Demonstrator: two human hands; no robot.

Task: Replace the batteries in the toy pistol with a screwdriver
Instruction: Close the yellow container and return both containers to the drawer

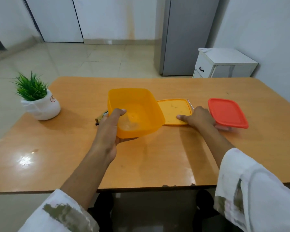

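My left hand [110,129] grips the near left corner of an open yellow plastic box [137,111], thumb over the rim, and holds it tilted just above the table; the box looks empty. Behind that hand a small yellow and dark object [100,118] pokes out, mostly hidden. The yellow lid [173,109] lies flat to the right of the box. My right hand [198,117] rests on the lid's near right corner, thumb on top. A thin metal rod [190,104], perhaps the screwdriver's shaft, lies along the lid's right edge.
A clear box with a red lid [227,113] stands right beside my right hand. A potted plant in a white pot [38,101] sits at the left edge of the orange table [149,161]. A white cabinet [223,64] stands behind the table.
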